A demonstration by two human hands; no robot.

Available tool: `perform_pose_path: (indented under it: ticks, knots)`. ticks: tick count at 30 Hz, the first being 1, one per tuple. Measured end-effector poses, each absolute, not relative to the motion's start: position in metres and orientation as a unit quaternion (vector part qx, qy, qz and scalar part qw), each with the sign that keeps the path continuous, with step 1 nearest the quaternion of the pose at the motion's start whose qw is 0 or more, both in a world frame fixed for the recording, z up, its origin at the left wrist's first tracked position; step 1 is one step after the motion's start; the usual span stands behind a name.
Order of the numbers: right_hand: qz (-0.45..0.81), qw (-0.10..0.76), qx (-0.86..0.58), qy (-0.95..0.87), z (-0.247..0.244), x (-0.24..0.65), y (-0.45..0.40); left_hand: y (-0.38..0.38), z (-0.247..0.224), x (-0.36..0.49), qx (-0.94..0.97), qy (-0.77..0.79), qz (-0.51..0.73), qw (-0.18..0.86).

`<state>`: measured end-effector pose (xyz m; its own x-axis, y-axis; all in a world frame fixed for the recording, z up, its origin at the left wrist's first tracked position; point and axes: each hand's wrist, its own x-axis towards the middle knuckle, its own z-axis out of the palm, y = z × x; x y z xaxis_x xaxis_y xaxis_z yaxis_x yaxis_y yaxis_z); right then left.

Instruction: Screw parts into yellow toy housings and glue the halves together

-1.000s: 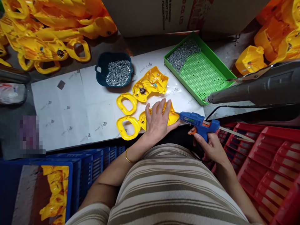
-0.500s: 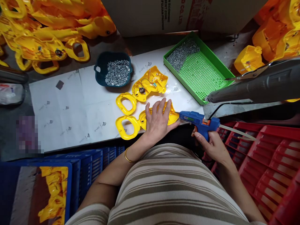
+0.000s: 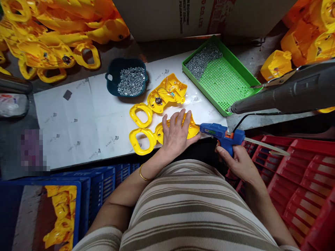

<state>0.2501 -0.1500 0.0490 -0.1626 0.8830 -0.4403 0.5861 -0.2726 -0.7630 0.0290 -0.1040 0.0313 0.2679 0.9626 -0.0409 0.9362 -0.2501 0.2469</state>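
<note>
My left hand lies with spread fingers over the nearer yellow plastic shell, pressing it against the white board at its front edge. Wrapped round the handle of a blue glue gun is my right hand. The gun's nozzle points left and touches or nearly touches the shell's right end. Just beyond lies a second yellow shell, open side up, with thin wires and a round dark part inside. My left palm hides the middle of the nearer shell.
A dark teal bin and a green tray hold small metal screws. Yellow parts are heaped at the back left. A grey tube juts in from the right. Blue crates and red crates flank my body.
</note>
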Motion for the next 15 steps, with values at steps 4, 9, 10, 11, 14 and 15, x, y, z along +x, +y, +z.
perform_pose_path:
  ticks: [4, 9, 10, 11, 14, 15]
  knots:
    - [0.472, 0.143, -0.637, -0.593, 0.0543, 0.2505, -0.1478, -0.1031, 0.0304, 0.0289, 0.790, 0.601, 0.057, 0.107]
    - [0.524, 0.151, -0.615, -0.570, 0.0544, 0.2488, -0.1435, -0.1016, 0.0298, 0.0260, 0.787, 0.603, 0.058, 0.114]
    - [0.551, 0.158, -0.605, -0.553, 0.0538, 0.2478, -0.1427, -0.1014, 0.0295, 0.0248, 0.787, 0.603, 0.059, 0.118]
    - [0.579, 0.169, -0.593, -0.534, 0.0531, 0.2467, -0.1421, -0.1013, 0.0289, 0.0236, 0.786, 0.602, 0.061, 0.123]
    - [0.641, 0.206, -0.559, -0.484, 0.0518, 0.2444, -0.1419, -0.1017, 0.0262, 0.0205, 0.782, 0.605, 0.070, 0.130]
    - [0.656, 0.219, -0.549, -0.470, 0.0515, 0.2442, -0.1424, -0.1021, 0.0251, 0.0199, 0.781, 0.607, 0.074, 0.129]
